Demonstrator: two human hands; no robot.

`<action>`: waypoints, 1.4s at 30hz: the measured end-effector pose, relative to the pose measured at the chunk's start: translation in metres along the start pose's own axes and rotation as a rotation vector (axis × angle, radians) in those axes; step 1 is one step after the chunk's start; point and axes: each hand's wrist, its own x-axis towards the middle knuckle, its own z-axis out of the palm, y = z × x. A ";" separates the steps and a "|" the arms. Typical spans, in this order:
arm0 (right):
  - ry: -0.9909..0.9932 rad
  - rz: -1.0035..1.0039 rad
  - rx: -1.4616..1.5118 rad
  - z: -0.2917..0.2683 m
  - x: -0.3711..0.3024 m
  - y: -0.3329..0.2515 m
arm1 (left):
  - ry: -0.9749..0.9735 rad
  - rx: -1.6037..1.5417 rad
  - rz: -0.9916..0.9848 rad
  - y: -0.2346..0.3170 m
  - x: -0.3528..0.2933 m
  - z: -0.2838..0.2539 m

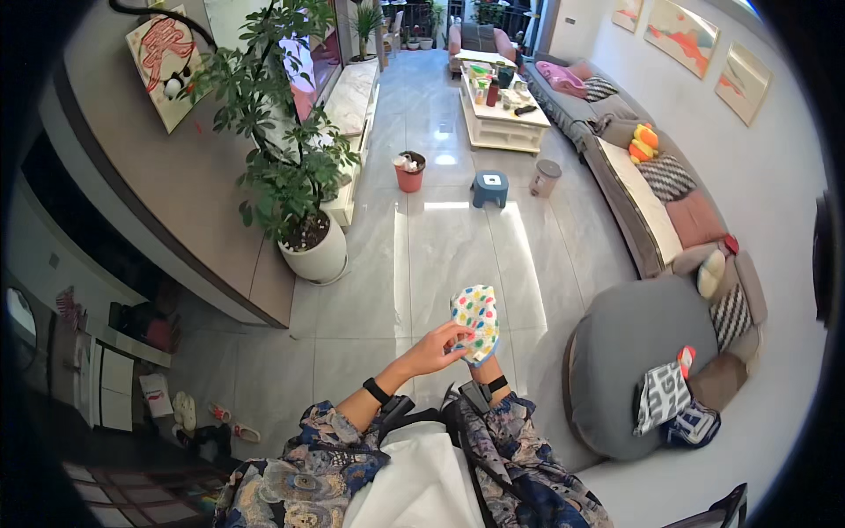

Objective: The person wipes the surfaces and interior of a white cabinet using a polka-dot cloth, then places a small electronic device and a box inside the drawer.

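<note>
A white mitten-shaped cloth (pixel 476 319) with multicoloured dots and a blue edge is held up in front of me, above the tiled floor. My left hand (pixel 431 348) reaches across to it, with thumb and fingers pinching its left side. The cloth covers my right hand; only the wrist (pixel 483 370) shows below the blue edge. Its fingers are hidden, and I cannot tell whether they are inside the cloth or behind it. Each of my wrists carries a black strap with a small dark device.
Ahead stand a red bin (pixel 409 173), a blue stool (pixel 490 187) and a lidded bin (pixel 546 178). A potted plant (pixel 317 253) is at left. To the right are a grey ottoman (pixel 620 352) and a long sofa (pixel 616 180). Farther off is a loaded coffee table (pixel 502 135). Shoes (pixel 185 410) lie lower left.
</note>
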 end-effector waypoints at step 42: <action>-0.191 0.219 -0.024 -0.043 0.343 -0.160 | 0.682 -0.346 -0.377 -0.180 0.262 -0.168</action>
